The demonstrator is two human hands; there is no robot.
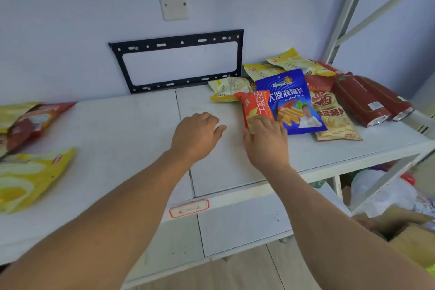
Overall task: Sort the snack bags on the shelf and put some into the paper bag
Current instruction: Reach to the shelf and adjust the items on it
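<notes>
A white shelf (131,139) holds snack bags. My right hand (268,141) grips the lower end of an orange-red snack bag (256,107) at the left edge of a pile. Beside it lies a blue bag (292,101), a beige-and-red bag (334,115), two dark red bags (367,99) and several yellow bags (289,62). My left hand (197,134) rests on the bare shelf with fingers loosely curled, holding nothing. On the far left lie a red bag (33,122) and a large yellow bag (30,176). No paper bag is in view.
A black metal bracket (179,42) and a white blank plate (173,3) are fixed to the back wall. A grey shelf upright (348,9) rises at the right. Below the shelf at right are a white plastic bag (381,190) and cardboard boxes (409,235).
</notes>
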